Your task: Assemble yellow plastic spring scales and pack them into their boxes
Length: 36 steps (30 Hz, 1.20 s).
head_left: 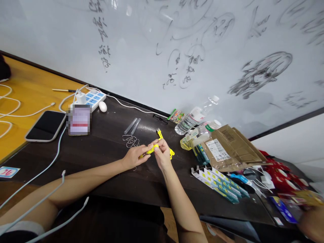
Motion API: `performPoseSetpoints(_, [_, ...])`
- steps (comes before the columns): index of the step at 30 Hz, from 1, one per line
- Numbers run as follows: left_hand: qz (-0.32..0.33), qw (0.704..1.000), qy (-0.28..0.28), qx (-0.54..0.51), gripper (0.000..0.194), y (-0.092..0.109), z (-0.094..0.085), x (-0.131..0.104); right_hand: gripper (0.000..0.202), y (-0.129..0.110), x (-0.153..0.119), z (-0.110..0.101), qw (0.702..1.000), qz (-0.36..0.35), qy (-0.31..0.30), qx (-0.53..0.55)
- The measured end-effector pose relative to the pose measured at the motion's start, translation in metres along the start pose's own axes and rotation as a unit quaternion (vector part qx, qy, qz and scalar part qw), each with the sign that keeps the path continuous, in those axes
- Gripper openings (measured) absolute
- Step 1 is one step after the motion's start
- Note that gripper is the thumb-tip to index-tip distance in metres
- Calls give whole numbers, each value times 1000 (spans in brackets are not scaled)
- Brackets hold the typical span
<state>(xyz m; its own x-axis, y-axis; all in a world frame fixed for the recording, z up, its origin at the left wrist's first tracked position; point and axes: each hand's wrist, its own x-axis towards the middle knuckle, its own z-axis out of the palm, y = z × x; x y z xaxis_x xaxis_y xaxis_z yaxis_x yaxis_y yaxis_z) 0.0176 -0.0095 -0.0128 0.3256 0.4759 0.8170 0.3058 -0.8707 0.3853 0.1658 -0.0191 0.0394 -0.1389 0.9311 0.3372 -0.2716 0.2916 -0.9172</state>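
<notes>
A small yellow piece [152, 149] sits between both hands above the dark counter [106, 152], its handling apparently midway.

Left of the fingers and farther off, two clear tubes [133, 126] lie side by side; nearer the fingers is a tangle of thin metal wire [131, 141]. The left hand [133, 157] closes narrowly on the yellow piece's left end, while the right hand [164, 155] pinches its right end. Just beyond the fingers lies a yellow strip [160, 134], and yellow links [172, 154] show just right of them; whether these join the held piece cannot be told. Well right are green-and-white boxes [217, 182]. The piece is not yet set down, so releasing it seems left.
</notes>
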Motion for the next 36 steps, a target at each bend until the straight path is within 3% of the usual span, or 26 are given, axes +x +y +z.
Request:
performPoseSetpoints(7, [-2, 1000, 3, 0, 42, 0, 1, 0, 35, -3, 1, 3, 1000, 8, 7, 6])
performPoseSetpoints(11, [-39, 999, -21, 2, 41, 0, 1, 0, 36, -1, 3, 3, 1000, 11, 18, 11])
performPoseSetpoints(14, [-104, 993, -48, -28, 43, 3, -1, 2, 33, 8, 6, -2, 998, 21, 51, 14])
performPoseSetpoints(18, [-220, 964, -66, -133, 48, 5, -1, 3, 26, 25, 11, -12, 994, 70, 83, 18])
performPoseSetpoints(23, [-287, 920, -69, -258, 38, -2, 3, 1, 24, 38, 13, -20, 989, 109, 87, 48])
performPoseSetpoints(26, [-307, 907, -87, -276, 32, -5, 3, 0, 24, 40, 14, -22, 988, 114, 86, 65])
performPoseSetpoints(32, [-306, 910, -88, -265, 27, -4, 1, -1, 28, 40, 15, -26, 990, 116, 60, 62])
performPoseSetpoints(36, [-335, 871, -112, -341, 26, -2, 1, 0, 30, 39, 15, -27, 992, 98, 57, 47])
